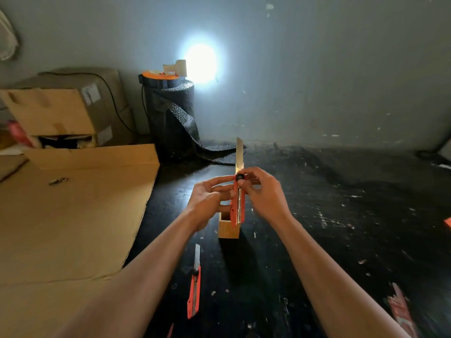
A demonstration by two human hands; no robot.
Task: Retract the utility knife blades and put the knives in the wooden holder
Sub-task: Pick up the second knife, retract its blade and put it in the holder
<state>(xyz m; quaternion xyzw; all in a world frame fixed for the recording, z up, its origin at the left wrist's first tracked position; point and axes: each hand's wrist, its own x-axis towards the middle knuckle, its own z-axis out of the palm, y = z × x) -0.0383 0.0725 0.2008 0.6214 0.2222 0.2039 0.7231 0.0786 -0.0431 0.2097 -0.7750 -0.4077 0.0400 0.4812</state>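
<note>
Holding the knife (237, 203) upright, left hand (210, 198) grips the handle; right hand (262, 191) pinches the knob (239, 177), which should slide toward six o'clock, fingers off the blade (240, 152).

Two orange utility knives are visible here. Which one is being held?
The upright knife over the wooden holder, gripped by the left hand and right hand, blade out. The other knife lies untouched on the table, nearer the camera.
</note>
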